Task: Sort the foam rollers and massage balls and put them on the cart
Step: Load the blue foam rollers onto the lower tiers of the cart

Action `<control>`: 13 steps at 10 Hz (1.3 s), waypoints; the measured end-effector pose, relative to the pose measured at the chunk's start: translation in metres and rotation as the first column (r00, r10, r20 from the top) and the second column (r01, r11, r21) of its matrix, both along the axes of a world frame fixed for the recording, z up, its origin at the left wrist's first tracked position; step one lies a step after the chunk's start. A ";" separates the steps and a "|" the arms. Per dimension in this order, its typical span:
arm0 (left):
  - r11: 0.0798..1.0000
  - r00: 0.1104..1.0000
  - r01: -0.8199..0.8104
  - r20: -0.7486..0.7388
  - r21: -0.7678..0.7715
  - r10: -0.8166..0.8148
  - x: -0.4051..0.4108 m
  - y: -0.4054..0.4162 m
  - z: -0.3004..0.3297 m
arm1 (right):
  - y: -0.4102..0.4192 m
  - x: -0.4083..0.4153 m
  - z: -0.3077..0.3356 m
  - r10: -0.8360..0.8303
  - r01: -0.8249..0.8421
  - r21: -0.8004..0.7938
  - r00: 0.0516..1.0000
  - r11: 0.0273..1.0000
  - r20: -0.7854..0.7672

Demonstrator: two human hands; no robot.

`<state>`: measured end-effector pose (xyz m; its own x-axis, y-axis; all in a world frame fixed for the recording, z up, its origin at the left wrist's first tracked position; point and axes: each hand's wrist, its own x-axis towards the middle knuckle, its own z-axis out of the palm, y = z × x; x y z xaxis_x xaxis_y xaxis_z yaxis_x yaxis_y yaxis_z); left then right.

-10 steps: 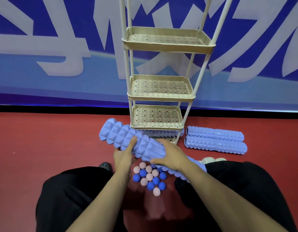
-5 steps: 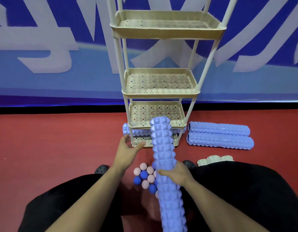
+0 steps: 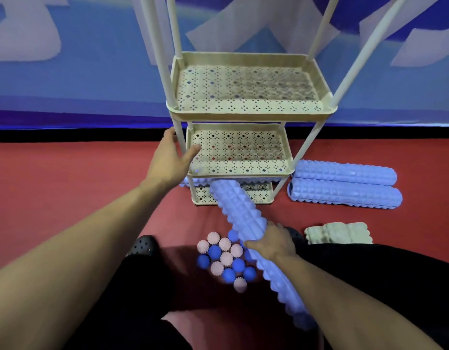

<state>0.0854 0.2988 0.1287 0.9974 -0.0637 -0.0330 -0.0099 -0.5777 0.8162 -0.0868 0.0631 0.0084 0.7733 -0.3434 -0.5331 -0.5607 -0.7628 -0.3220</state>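
A beige tiered cart point(image 3: 248, 114) with perforated shelves stands on the red floor. My right hand point(image 3: 271, 242) grips a long blue knobbly foam roller point(image 3: 239, 210) near its middle, its far end pointing at the cart's lowest shelves. My left hand point(image 3: 171, 157) is open, fingers spread around the cart's front left post, thumb at the shelf rim. A cluster of pink and blue spiky massage balls point(image 3: 226, 258) lies on the floor between my knees. Another blue roller point(image 3: 193, 181) lies behind the cart's base, mostly hidden.
Two more blue foam rollers point(image 3: 344, 184) lie side by side on the floor right of the cart. A beige ridged roller point(image 3: 338, 232) sits by my right knee. A blue and white banner wall runs behind the cart. My black shoe point(image 3: 142, 246) is at the left.
My left hand has reached forward to the cart's front left post. The roller in my right hand has tilted, its far end swinging left and lower toward the bottom shelves. The view has moved closer.
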 end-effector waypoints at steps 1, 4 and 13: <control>0.997 0.997 -0.077 0.031 0.000 0.077 0.013 -0.002 -0.011 | 0.005 0.026 -0.007 0.053 -0.051 -0.022 0.997 0.998 0.058; 0.995 0.992 -0.046 0.121 0.084 0.036 0.023 -0.002 -0.013 | 0.013 0.098 -0.033 0.272 -0.239 -0.200 0.949 0.950 0.158; 0.998 0.980 -0.035 0.197 0.060 0.022 0.024 -0.007 -0.022 | 0.020 0.162 -0.098 0.539 -0.465 -0.413 0.839 0.783 0.075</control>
